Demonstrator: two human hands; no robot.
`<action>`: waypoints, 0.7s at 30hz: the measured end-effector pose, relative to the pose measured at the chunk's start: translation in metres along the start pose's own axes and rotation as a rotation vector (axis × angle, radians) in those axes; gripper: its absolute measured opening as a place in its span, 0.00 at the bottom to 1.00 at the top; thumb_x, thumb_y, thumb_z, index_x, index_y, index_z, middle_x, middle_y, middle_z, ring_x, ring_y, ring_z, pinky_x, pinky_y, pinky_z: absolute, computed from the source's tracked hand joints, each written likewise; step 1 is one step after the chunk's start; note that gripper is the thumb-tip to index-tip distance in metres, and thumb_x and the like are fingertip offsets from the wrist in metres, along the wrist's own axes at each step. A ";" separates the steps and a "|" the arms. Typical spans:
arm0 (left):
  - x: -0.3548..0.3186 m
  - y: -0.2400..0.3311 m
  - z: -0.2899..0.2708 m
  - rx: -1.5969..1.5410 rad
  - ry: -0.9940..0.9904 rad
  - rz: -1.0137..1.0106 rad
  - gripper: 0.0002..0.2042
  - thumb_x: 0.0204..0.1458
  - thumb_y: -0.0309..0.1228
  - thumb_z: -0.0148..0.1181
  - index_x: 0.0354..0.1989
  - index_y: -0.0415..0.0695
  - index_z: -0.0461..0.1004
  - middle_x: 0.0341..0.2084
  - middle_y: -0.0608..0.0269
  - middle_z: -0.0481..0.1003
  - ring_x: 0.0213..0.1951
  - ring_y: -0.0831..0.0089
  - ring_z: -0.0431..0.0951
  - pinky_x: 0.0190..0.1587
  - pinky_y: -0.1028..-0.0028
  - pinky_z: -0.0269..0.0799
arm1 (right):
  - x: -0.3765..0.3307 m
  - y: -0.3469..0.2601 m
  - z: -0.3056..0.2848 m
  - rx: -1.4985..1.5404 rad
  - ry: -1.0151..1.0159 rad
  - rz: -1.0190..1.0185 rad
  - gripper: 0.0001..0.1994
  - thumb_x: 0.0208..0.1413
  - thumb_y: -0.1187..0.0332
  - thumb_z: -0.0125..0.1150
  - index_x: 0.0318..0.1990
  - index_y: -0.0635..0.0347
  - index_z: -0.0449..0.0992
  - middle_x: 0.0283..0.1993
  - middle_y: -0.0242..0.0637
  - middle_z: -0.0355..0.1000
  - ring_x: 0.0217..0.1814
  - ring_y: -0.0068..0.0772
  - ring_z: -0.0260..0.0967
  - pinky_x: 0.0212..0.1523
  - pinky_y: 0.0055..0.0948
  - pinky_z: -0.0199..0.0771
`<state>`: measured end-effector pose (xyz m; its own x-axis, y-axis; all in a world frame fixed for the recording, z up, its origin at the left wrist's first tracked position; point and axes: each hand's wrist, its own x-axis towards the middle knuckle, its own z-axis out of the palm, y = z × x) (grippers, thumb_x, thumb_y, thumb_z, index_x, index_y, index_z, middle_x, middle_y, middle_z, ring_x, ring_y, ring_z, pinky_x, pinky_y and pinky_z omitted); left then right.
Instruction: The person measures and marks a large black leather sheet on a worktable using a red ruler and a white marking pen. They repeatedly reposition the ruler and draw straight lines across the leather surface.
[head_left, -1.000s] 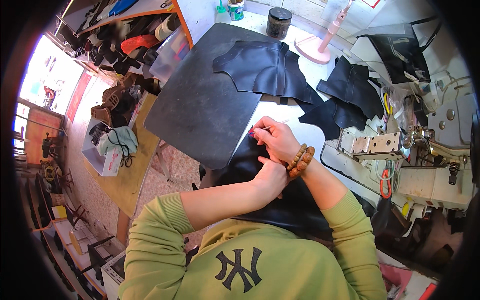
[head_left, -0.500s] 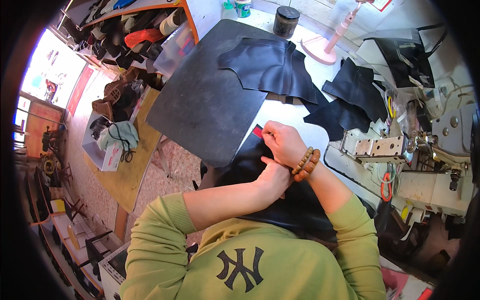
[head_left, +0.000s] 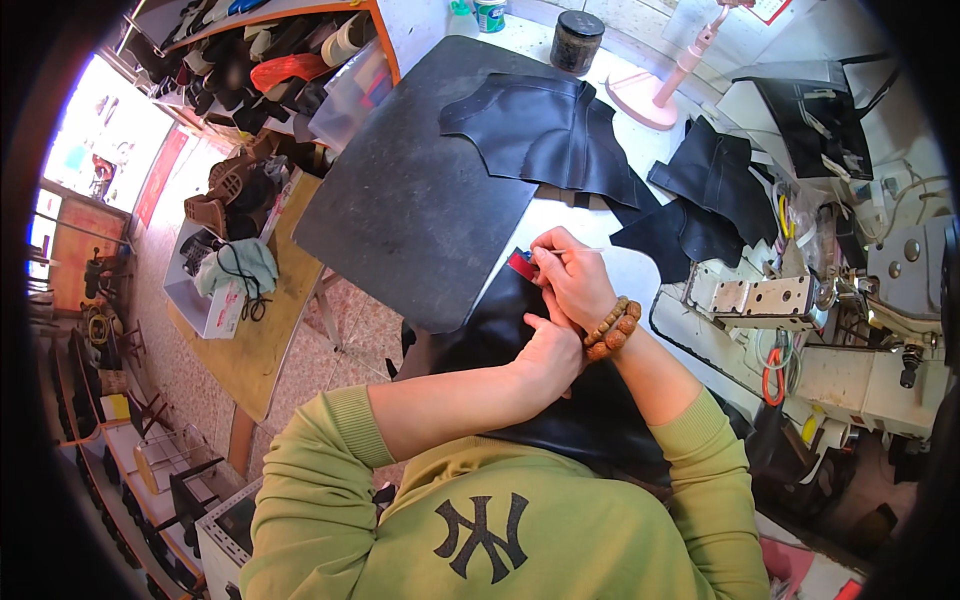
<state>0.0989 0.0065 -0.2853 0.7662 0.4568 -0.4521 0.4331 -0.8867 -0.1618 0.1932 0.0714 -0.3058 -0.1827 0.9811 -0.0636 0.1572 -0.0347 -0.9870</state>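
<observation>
My right hand [head_left: 575,288], with bead bracelets [head_left: 612,330] at its wrist, is closed in a pinch on a thin light stick [head_left: 585,249]. The stick's left end, where some blue shows, is beside a small red patch [head_left: 522,264] at the far edge of a black leather piece [head_left: 490,317]. The leather runs from the table down over my lap. My left hand [head_left: 548,358] rests on it just below the right hand, its thumb stretched out. The right hand and wrist partly hide its other fingers.
A dark grey mat [head_left: 410,190] covers the left of the white table. Cut black leather pieces [head_left: 540,130] lie ahead and to the right. A pink stand [head_left: 645,98] and a dark jar [head_left: 576,45] stand behind. A sewing machine [head_left: 765,295] is at the right.
My right hand has opened up from a curled shape, and the thin stick with blue at its end now shows. More of the red patch is visible. The left hand has barely moved.
</observation>
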 end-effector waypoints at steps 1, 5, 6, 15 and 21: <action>-0.001 0.000 0.000 -0.002 0.002 0.004 0.30 0.49 0.62 0.59 0.49 0.49 0.79 0.33 0.60 0.82 0.35 0.62 0.83 0.41 0.49 0.79 | 0.000 0.000 0.000 -0.017 -0.002 -0.008 0.05 0.64 0.71 0.55 0.40 0.64 0.74 0.26 0.34 0.72 0.27 0.22 0.68 0.29 0.25 0.69; -0.001 0.000 -0.002 0.010 0.001 -0.001 0.31 0.48 0.62 0.59 0.50 0.49 0.79 0.34 0.60 0.82 0.36 0.62 0.83 0.41 0.49 0.79 | 0.001 -0.001 0.001 -0.076 -0.026 -0.024 0.05 0.63 0.72 0.56 0.40 0.64 0.75 0.29 0.37 0.74 0.30 0.27 0.71 0.33 0.27 0.72; -0.001 0.001 -0.002 0.013 -0.004 -0.007 0.32 0.48 0.62 0.59 0.51 0.49 0.79 0.34 0.60 0.82 0.37 0.62 0.83 0.42 0.49 0.79 | 0.001 -0.001 0.001 -0.099 -0.027 -0.038 0.05 0.63 0.72 0.56 0.40 0.64 0.75 0.30 0.38 0.75 0.31 0.29 0.72 0.34 0.28 0.72; -0.001 -0.001 -0.001 -0.045 -0.001 0.017 0.32 0.48 0.62 0.59 0.54 0.50 0.76 0.33 0.60 0.81 0.36 0.63 0.83 0.43 0.48 0.79 | 0.001 -0.007 0.001 -0.238 -0.037 -0.117 0.04 0.61 0.74 0.57 0.40 0.64 0.76 0.35 0.44 0.75 0.36 0.42 0.74 0.39 0.32 0.74; -0.001 0.001 0.001 -0.028 0.037 -0.001 0.32 0.46 0.62 0.61 0.52 0.50 0.78 0.32 0.62 0.81 0.34 0.63 0.83 0.41 0.49 0.79 | 0.000 -0.010 -0.004 -0.390 -0.045 -0.222 0.04 0.59 0.73 0.56 0.36 0.63 0.75 0.34 0.44 0.75 0.35 0.46 0.74 0.36 0.35 0.74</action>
<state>0.0976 0.0052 -0.2861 0.7829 0.4602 -0.4187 0.4464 -0.8842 -0.1373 0.1951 0.0723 -0.2954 -0.2934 0.9473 0.1284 0.4617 0.2580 -0.8487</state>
